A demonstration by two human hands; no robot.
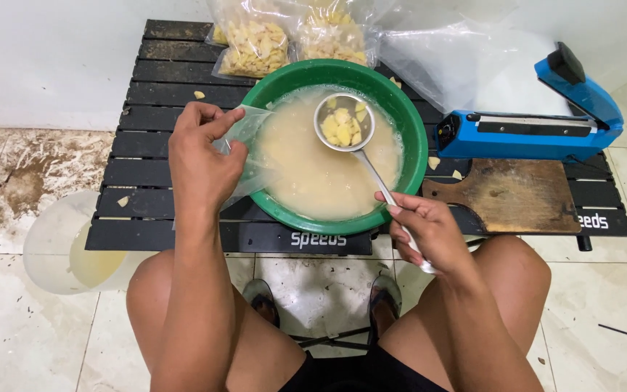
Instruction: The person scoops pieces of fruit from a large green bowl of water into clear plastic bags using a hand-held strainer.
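Your left hand [199, 161] is pinched shut on the mouth of a clear plastic bag [250, 149], thumb and fingers gripping its top edge and holding it against the left rim of the green basin [415, 123]. Your right hand [429, 231] is closed around the handle of a metal strainer ladle [344, 123], whose round bowl sits above the cloudy liquid [313, 170] in the basin and carries a small heap of pale yellow chunks [343, 129]. The basin stands on a low black slatted table [161, 94] between your knees. Two filled bags of the same yellow pieces [255, 43] lie at the far edge of the table, a blue heat sealer [531, 131] lies to the right with a wooden board [509, 196] just in front of it, and a white jug [59, 239] stands on the tiled floor at your left
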